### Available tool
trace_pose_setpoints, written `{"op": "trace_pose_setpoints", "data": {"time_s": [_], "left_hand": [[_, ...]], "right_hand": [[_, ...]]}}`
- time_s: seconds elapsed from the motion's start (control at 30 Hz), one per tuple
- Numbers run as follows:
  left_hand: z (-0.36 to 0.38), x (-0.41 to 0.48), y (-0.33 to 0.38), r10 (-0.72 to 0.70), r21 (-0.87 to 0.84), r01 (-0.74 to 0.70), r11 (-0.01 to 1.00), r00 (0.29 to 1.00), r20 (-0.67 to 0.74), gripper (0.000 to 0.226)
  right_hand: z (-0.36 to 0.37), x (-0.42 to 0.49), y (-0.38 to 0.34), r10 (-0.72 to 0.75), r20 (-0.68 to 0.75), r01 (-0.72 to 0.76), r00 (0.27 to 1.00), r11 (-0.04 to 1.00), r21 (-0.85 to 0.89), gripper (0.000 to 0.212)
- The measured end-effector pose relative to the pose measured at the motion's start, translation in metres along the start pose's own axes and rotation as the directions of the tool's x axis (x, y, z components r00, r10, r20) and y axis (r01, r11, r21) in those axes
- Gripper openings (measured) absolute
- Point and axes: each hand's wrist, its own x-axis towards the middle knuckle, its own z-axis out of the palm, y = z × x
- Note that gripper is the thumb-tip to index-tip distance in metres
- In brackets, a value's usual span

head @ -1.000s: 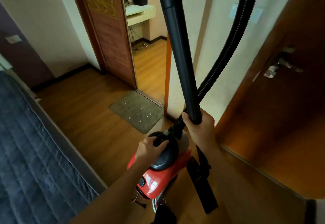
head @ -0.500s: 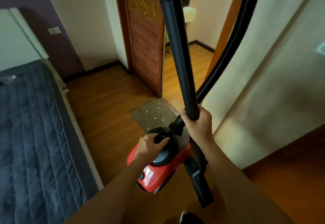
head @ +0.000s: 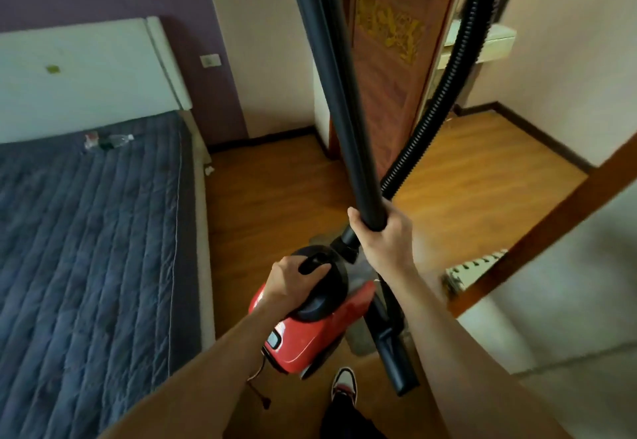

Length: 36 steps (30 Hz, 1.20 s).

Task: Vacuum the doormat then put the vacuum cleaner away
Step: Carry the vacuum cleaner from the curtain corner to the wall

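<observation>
Bedroom, wood floor (head: 275, 197), blue quilted bed (head: 86, 249) along one side. Right of the bed, the red vacuum cleaner (head: 310, 335) is over the grey doormat (head: 358, 340), which is mostly hidden beneath it. Our left grip (head: 293, 278) wraps the black handle (head: 315, 261); our right grip (head: 382, 231) closes round the upright black tube (head: 337, 93). The ribbed hose (head: 444, 93) loops farther from the bed.

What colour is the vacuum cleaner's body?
Red body with a black top, seen in the head view.
</observation>
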Motion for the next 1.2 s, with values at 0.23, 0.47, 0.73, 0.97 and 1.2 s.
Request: {"op": "trace_pose_setpoints", "data": {"time_s": [0.23, 0.47, 0.73, 0.97, 1.2], "left_hand": [[-0.023, 0.112, 0.010, -0.070, -0.055, 0.063, 0.997, 0.988, -0.136, 0.037], [-0.070, 0.204, 0.010, -0.145, -0.070, 0.135, 0.988, 0.974, -0.174, 0.033], [-0.120, 0.325, -0.019, -0.185, -0.073, 0.172, 0.982, 0.956, -0.230, 0.028], [-0.175, 0.467, -0.058, -0.165, -0.098, 0.149, 0.984, 0.969, -0.183, 0.028], [-0.253, 0.591, -0.077, -0.141, -0.097, 0.124, 0.988, 0.972, -0.187, 0.033]], "right_hand": [[0.048, 0.126, 0.040, 0.011, 0.164, -0.024, 0.986, 0.997, 0.074, 0.023], [0.120, 0.219, 0.059, -0.046, 0.269, 0.007, 0.962, 0.990, 0.144, 0.025], [0.224, 0.320, 0.096, -0.055, 0.305, 0.012, 0.951, 0.990, 0.140, 0.016], [0.345, 0.433, 0.116, 0.007, 0.270, -0.035, 0.963, 0.995, 0.096, 0.024], [0.438, 0.527, 0.120, 0.027, 0.261, -0.050, 0.965, 0.995, 0.082, 0.021]]}}
